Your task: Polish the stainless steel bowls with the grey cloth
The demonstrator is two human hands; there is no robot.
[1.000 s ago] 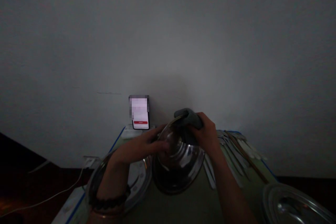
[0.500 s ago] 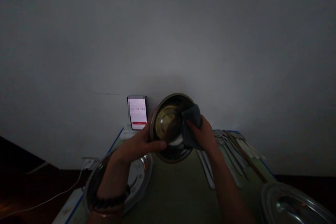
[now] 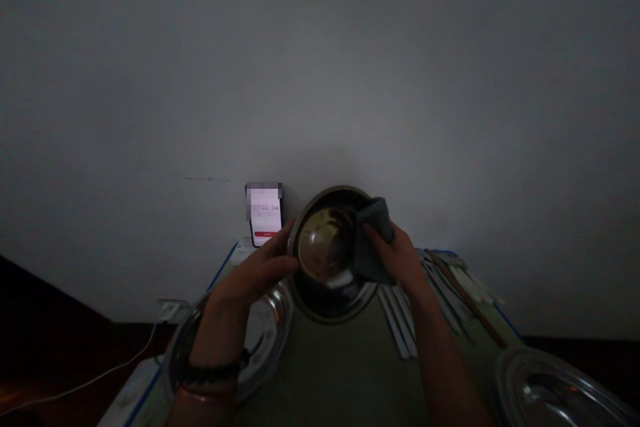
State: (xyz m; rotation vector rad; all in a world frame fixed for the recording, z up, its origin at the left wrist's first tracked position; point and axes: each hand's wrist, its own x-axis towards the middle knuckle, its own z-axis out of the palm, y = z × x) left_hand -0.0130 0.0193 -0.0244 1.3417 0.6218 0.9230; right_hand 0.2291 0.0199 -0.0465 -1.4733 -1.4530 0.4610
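Now, bowl (image 3: 320,247): turned, inside facing viewer; wiping apparently reaches there.
Left hand (image 3: 257,272): holding bowl.
Right hand (image 3: 401,257): pressing cloth (image 3: 374,240) inside.

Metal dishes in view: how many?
3 visible: the bowl in the left hand, the round dish at lower left, the wide-rimmed dish at lower right, partly out of frame. Others may be stacked underneath.

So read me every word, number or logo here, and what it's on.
"2:34": end of a number on the phone; what precedes it is blurred or pixelated.
Line beneath it: too blurred to read.
Red button: lettering too small to read.
Metal bowl and cloth: none readable.
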